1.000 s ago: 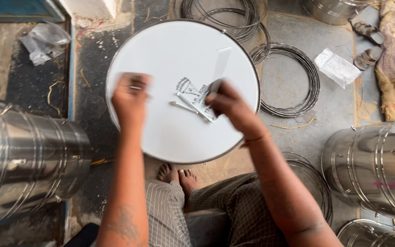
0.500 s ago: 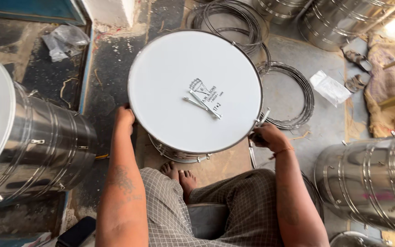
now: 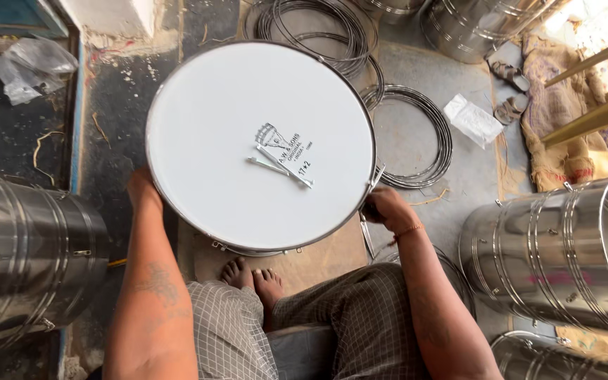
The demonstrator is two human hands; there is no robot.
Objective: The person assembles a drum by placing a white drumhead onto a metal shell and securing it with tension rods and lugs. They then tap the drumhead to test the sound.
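Observation:
A large drum with a round white skin [image 3: 233, 119] and a metal rim stands on the floor in front of me, a small printed mark and two crossed silver sticks drawn near its middle. My left hand [image 3: 141, 188] grips the drum's left rim. My right hand [image 3: 383, 208] holds the right rim beside a metal tension hook. My bare feet [image 3: 255, 280] rest under the drum's near edge.
Steel drum shells lie at the left [image 3: 22, 260] and right [image 3: 564, 253], more at the top right. Coils of metal hoops [image 3: 416, 141] lie on the floor behind the drum. A plastic bag [image 3: 473, 119], sandals [image 3: 509, 91] and sacking are at the right.
Both hands left the drum skin's middle and went to the opposite rims. The drum now sits closer and larger in view, shifted slightly.

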